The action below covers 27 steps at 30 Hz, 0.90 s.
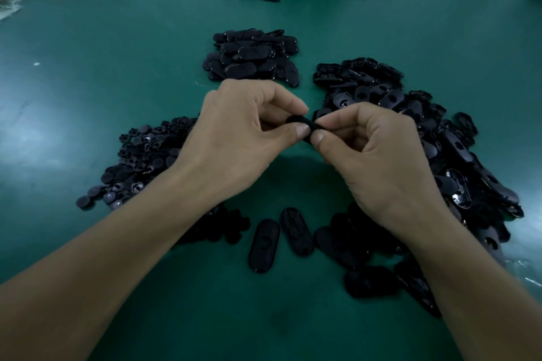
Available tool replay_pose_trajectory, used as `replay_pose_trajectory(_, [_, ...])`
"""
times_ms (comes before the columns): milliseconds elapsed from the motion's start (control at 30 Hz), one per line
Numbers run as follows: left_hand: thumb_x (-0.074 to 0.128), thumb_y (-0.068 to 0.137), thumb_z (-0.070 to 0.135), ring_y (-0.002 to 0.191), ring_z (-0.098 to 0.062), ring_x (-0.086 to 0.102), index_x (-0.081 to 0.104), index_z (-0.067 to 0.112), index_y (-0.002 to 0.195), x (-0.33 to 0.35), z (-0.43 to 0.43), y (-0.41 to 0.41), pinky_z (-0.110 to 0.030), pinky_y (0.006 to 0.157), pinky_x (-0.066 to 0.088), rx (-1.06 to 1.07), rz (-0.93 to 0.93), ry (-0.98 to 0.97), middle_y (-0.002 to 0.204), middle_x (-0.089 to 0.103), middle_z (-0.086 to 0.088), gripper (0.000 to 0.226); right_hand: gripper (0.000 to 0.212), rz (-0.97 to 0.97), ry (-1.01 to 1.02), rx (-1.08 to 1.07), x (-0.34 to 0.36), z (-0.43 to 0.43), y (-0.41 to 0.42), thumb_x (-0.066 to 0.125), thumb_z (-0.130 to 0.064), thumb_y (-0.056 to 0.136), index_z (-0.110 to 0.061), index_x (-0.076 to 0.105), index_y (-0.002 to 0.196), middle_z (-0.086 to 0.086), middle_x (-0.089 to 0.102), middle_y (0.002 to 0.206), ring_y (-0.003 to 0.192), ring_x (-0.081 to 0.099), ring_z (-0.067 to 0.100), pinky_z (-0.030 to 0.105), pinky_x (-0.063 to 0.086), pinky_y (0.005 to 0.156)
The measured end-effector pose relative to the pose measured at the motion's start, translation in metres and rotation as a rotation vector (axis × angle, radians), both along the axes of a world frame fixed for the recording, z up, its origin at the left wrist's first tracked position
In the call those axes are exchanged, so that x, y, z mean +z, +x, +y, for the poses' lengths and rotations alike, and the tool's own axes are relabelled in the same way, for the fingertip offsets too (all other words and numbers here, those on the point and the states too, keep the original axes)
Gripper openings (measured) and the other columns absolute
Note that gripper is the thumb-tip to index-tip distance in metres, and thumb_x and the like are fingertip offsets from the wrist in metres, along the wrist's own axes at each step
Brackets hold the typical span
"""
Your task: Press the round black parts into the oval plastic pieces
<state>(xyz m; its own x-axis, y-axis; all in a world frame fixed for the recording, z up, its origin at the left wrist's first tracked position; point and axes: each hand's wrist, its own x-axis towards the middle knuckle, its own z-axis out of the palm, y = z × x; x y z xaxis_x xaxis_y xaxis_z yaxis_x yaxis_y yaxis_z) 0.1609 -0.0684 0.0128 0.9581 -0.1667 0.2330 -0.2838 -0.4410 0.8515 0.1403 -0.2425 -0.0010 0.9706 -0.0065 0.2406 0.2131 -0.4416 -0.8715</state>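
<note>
Both hands' grip (311, 130) pinches one oval piece (305, 126); two ovals (264, 245) lie below.

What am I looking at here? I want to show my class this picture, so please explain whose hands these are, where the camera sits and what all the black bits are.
There is no machine: the camera sits on a person's head, looking down at their own bare hands over a green table. The left hand and right hand pinch one small black piece between them. To the left lies a heap of round parts; to the right, a heap of oval pieces. A tidier oval pile sits behind, and two loose ovals lie nearer the person.
</note>
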Motion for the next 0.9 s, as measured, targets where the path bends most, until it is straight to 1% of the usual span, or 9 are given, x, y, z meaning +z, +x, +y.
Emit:
replay_pose_trajectory(167, [0.082,0.081,0.028,0.074,0.003,0.071,0.072,0.037,0.091,0.0,0.001,0.001,-0.029,0.079,0.06,0.004,-0.012,0.004,0.078,0.075,0.013,0.017,0.011,-0.006,0.015,-0.013,0.0,0.002,-0.001,0.072,-0.023,0.088,-0.031,0.065,0.085,-0.017,0.069,0.078,0.062,0.06,0.0,0.016,0.048,0.056])
replay_pose_trajectory(333, [0.08,0.082,0.032,0.073,0.007,0.068,0.074,0.034,0.089,0.001,0.003,0.003,-0.021,0.075,0.057,-0.005,0.028,0.089,0.076,0.074,0.016,0.009,0.01,-0.037,-0.022,-0.013,-0.001,0.003,-0.002,0.073,-0.022,0.087,-0.031,0.069,0.086,-0.015,0.071,0.08,0.071,0.067,0.006,0.025,0.055,0.065])
replay_pose_trajectory(433, [0.079,0.083,0.034,0.069,0.007,0.066,0.074,0.034,0.085,0.0,0.002,0.002,-0.019,0.065,0.054,0.01,0.005,0.149,0.074,0.072,0.017,0.005,0.016,-0.058,-0.056,0.007,-0.001,0.003,-0.003,0.073,-0.018,0.088,-0.034,0.069,0.085,-0.018,0.071,0.081,0.073,0.068,0.004,0.022,0.055,0.067])
replay_pose_trajectory(500, [0.078,0.084,0.035,0.069,0.006,0.065,0.073,0.034,0.086,0.0,0.002,0.001,-0.019,0.063,0.054,0.023,-0.021,0.191,0.073,0.071,0.017,0.005,0.021,-0.058,-0.061,0.012,-0.001,0.003,-0.003,0.073,-0.016,0.089,-0.036,0.068,0.086,-0.02,0.072,0.08,0.074,0.069,0.002,0.019,0.055,0.068])
replay_pose_trajectory(600, [0.076,0.085,0.035,0.071,0.005,0.064,0.073,0.034,0.087,0.001,0.003,0.002,-0.018,0.063,0.052,0.05,-0.066,0.235,0.074,0.07,0.017,0.004,0.021,-0.081,-0.113,-0.003,-0.003,0.004,-0.004,0.069,-0.013,0.091,-0.033,0.072,0.098,-0.019,0.071,0.079,0.079,0.069,-0.003,0.016,0.055,0.073])
replay_pose_trajectory(700, [0.076,0.087,0.031,0.07,0.006,0.061,0.071,0.034,0.086,0.002,0.003,0.004,-0.013,0.064,0.048,0.084,-0.112,0.253,0.072,0.068,0.018,0.006,0.024,-0.129,-0.193,-0.04,-0.004,0.011,-0.008,0.068,-0.014,0.093,-0.023,0.071,0.115,-0.022,0.068,0.089,0.086,0.065,-0.007,0.009,0.052,0.077])
replay_pose_trajectory(733, [0.076,0.087,0.031,0.07,0.004,0.062,0.072,0.034,0.087,0.004,0.003,0.006,-0.014,0.064,0.049,0.102,-0.129,0.25,0.072,0.068,0.018,0.005,0.023,-0.152,-0.226,-0.067,-0.004,0.012,-0.009,0.068,-0.015,0.093,-0.022,0.071,0.114,-0.023,0.067,0.085,0.084,0.064,-0.006,0.01,0.051,0.074])
replay_pose_trajectory(833, [0.074,0.089,0.032,0.071,0.002,0.063,0.072,0.034,0.089,0.012,0.004,0.019,-0.032,0.071,0.057,0.213,-0.164,0.235,0.07,0.066,0.02,0.003,0.007,-0.181,-0.296,-0.117,-0.002,0.011,-0.012,0.066,-0.016,0.094,-0.022,0.07,0.093,-0.016,0.058,0.058,0.062,0.06,0.005,0.026,0.049,0.056])
replay_pose_trajectory(900, [0.073,0.089,0.03,0.077,-0.003,0.066,0.072,0.033,0.09,0.016,0.004,0.033,-0.038,0.077,0.058,0.274,-0.142,0.221,0.071,0.066,0.02,0.003,0.011,-0.155,-0.332,-0.116,-0.003,0.008,-0.013,0.063,-0.02,0.094,-0.024,0.065,0.083,-0.009,0.052,0.05,0.046,0.051,0.012,0.037,0.048,0.049])
